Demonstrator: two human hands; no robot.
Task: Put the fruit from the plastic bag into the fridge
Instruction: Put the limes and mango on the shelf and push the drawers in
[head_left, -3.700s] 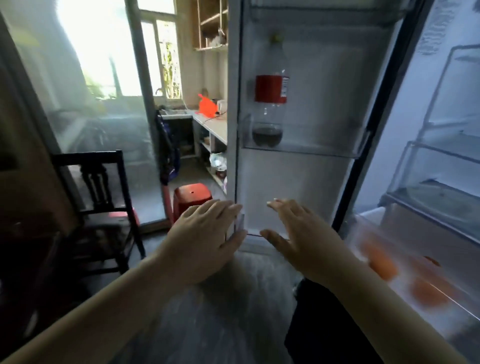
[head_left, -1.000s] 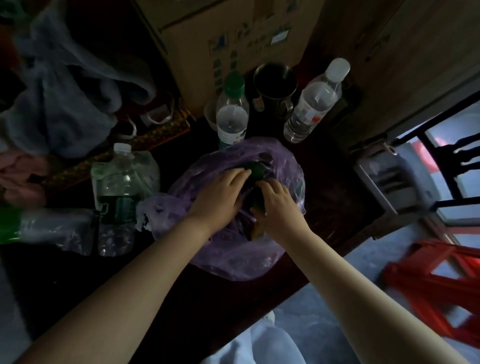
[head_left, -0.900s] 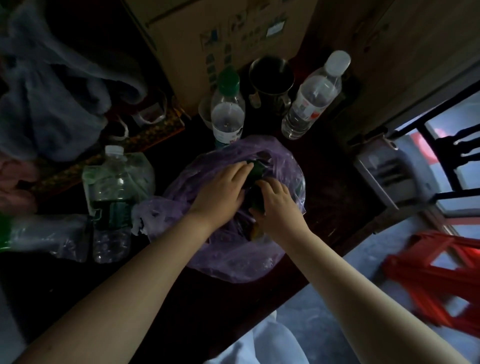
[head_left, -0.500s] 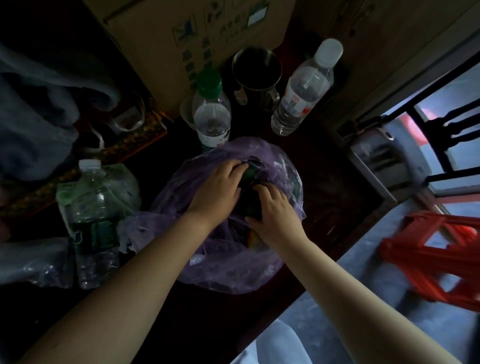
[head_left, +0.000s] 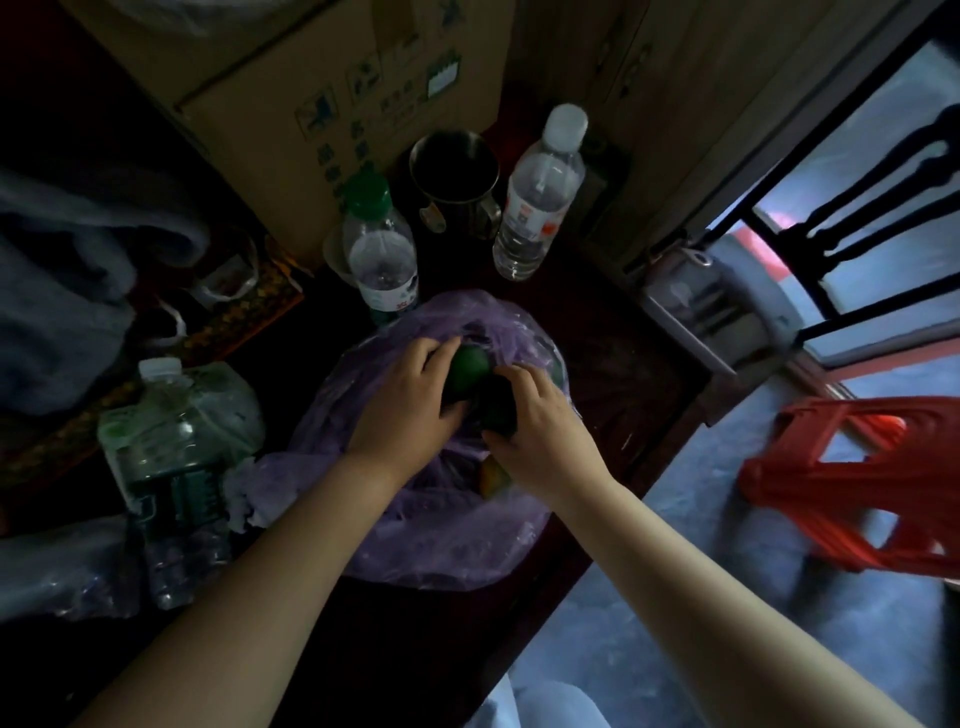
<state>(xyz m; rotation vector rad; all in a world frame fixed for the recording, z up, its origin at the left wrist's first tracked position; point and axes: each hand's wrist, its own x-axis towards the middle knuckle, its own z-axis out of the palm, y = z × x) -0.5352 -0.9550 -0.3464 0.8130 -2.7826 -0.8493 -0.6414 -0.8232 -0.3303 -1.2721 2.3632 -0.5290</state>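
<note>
A green-capped bottle (head_left: 382, 254) stands just behind the purple plastic bag (head_left: 441, 545), with a metal mug (head_left: 457, 176), a white-capped bottle (head_left: 540, 197) and a cardboard box (head_left: 311, 78) beyond. At the bag's mouth the left grip (head_left: 405, 410) curls round a green fruit (head_left: 467, 370) and the right grip (head_left: 540, 431) round a darker fruit (head_left: 496, 408). The desk (head_left: 623, 384) is dark, and 1 red stool (head_left: 857, 467) stands on the floor (head_left: 649, 571).

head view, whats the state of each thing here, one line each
purple plastic bag, open at the top
left hand, grips a green fruit
right hand, grips a darker green fruit
orange fruit, inside the bag
green-capped bottle, capped, upright
white-capped bottle, capped, upright
metal mug, upright, uncovered
</note>
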